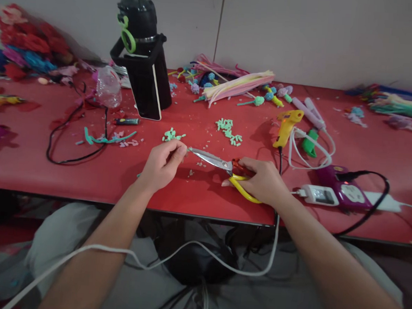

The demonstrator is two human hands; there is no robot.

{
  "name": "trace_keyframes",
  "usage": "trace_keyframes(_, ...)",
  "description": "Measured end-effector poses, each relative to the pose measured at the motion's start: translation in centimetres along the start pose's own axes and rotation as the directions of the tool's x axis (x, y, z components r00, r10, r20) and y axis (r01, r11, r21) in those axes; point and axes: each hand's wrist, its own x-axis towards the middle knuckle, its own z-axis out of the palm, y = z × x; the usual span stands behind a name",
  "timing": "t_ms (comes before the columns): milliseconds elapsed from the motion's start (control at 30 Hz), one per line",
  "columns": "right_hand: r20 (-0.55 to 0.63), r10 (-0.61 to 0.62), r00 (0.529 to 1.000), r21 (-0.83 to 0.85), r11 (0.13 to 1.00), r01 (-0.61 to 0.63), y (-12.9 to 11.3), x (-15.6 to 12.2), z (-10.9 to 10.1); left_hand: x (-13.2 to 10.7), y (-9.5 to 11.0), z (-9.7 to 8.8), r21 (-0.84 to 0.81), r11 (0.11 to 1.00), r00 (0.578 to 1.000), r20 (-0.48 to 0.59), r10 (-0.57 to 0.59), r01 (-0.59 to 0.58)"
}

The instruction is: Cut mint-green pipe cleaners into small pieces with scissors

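Observation:
My left hand (163, 165) is closed in a pinch, and a bit of light green pipe cleaner (189, 149) shows at its fingertips. The rest of that stem is mostly hidden by the hand. My right hand (265, 182) grips a pair of scissors (212, 160) with yellow and red handles, its fingers in the loops. The blades point left, their tips at the green end; they look nearly closed. A small pile of cut green pieces (172, 134) lies just behind my left hand. Another green pile (228, 130) lies farther back, right of centre.
On the red table (112, 181) stands a black bottle (164, 76) with a phone (145, 89) leaning on it. A yellow glue gun (287, 126), white cable and purple power strip (353, 193) are at right. Pipe cleaner bundles (239, 86) lie at the back. A white cord (192, 243) crosses my lap.

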Motion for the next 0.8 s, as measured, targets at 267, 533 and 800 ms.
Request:
trace_keyframes(267,-0.016,-0.017,1.0,0.003,1.0,0.017,0.06,-0.09,-0.01,0.05,-0.1,-0.02,0.004,1.0,1.0,-0.016,0.02,-0.02)
trace_keyframes(533,0.0,0.017,1.0,-0.022,1.0,-0.017,0.01,0.0,0.04,0.06,-0.02,-0.05,0.01,1.0,1.0,-0.009,0.02,-0.019)
trace_keyframes(800,0.001,0.001,1.0,-0.009,1.0,0.0,0.05,0.09,0.04,0.04,-0.23,-0.06,0.003,1.0,1.0,-0.004,0.016,-0.016)
